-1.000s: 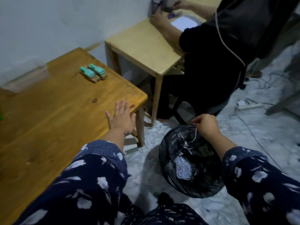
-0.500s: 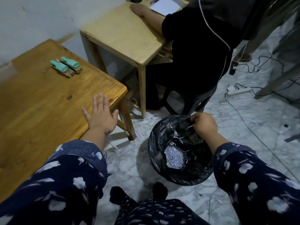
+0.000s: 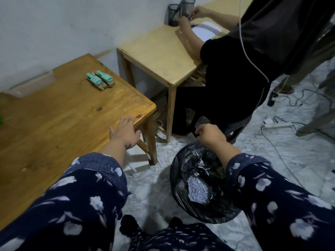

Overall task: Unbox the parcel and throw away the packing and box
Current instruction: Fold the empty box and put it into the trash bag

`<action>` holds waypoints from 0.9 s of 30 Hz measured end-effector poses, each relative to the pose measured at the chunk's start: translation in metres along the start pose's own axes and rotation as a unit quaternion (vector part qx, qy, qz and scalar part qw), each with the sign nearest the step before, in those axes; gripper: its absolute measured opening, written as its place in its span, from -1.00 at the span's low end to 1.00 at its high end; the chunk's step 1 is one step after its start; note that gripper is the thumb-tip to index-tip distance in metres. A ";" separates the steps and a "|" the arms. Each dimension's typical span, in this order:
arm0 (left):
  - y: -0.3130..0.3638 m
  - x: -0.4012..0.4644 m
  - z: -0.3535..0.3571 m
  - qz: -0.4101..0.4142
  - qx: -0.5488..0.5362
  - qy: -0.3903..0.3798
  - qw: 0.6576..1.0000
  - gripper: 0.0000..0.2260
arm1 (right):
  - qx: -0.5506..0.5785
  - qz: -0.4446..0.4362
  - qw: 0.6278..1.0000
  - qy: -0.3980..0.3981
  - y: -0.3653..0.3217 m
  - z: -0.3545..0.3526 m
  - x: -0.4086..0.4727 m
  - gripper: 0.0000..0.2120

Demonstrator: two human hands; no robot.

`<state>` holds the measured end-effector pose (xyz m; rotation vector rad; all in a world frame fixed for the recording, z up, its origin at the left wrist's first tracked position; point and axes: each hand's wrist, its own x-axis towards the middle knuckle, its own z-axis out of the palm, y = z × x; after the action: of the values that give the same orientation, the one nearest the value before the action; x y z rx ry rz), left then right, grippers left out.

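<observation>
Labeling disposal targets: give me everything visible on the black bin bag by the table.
The black bin bag looks like thin glossy plastic, creased, lining a round bin on the pale marble-look floor, beside the wooden table leg. Its mouth is open and faces up. Inside lie shredded white paper strips and crumpled clear film. The right hand pinches the far rim; the left hand rests flat on the table corner, apart from the bag.

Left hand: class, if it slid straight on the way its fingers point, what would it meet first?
Probably nothing: the left hand lies flat by the wooden table's corner, fingers pointing past the edge; depth beyond is unclear.
</observation>
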<state>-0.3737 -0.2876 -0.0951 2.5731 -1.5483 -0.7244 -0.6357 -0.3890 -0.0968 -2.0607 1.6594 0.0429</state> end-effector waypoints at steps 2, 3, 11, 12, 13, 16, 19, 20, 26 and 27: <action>-0.008 -0.016 -0.009 -0.009 -0.020 0.010 1.000 -0.44 | -0.004 -0.031 0.999 -0.009 -0.030 -0.002 0.002 -0.84; -0.014 -0.025 -0.015 -0.016 -0.031 0.013 0.999 -0.46 | -0.007 -0.050 0.999 -0.017 -0.048 -0.004 0.002 -0.85; -0.117 -0.107 -0.070 -0.136 -0.104 0.088 0.981 -0.57 | -0.044 -0.234 0.969 -0.073 -0.210 0.017 -0.025 -0.81; -0.134 -0.118 -0.078 -0.157 -0.110 0.106 0.976 -0.57 | -0.043 -0.255 0.963 -0.078 -0.233 0.024 -0.031 -0.81; -0.151 -0.130 -0.085 -0.176 -0.113 0.126 0.970 -0.58 | -0.041 -0.278 0.956 -0.080 -0.256 0.030 -0.039 -0.82; -0.209 -0.162 -0.104 -0.222 -0.121 0.183 0.950 -0.59 | -0.049 -0.339 0.935 -0.089 -0.326 0.049 -0.066 -0.83; -0.274 -0.189 -0.116 -0.262 -0.126 0.229 0.929 -0.60 | -0.058 -0.387 0.915 -0.100 -0.392 0.071 -0.096 -0.81; -0.296 -0.197 -0.119 -0.274 -0.127 0.238 0.923 -0.59 | -0.055 -0.398 0.910 -0.104 -0.412 0.079 -0.104 -0.81; -0.409 -0.221 -0.128 -0.361 -0.145 0.235 0.891 -0.57 | -0.016 -0.399 0.909 -0.121 -0.511 0.143 -0.134 -0.60; -0.423 -0.221 -0.127 -0.368 -0.153 0.233 0.887 -0.56 | -0.006 -0.386 0.915 -0.119 -0.523 0.154 -0.135 -0.52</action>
<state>-0.0587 0.0853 -0.0201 2.7488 -0.2706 -0.2821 -0.1446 -0.1327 -0.0048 -2.4582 0.6249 0.0346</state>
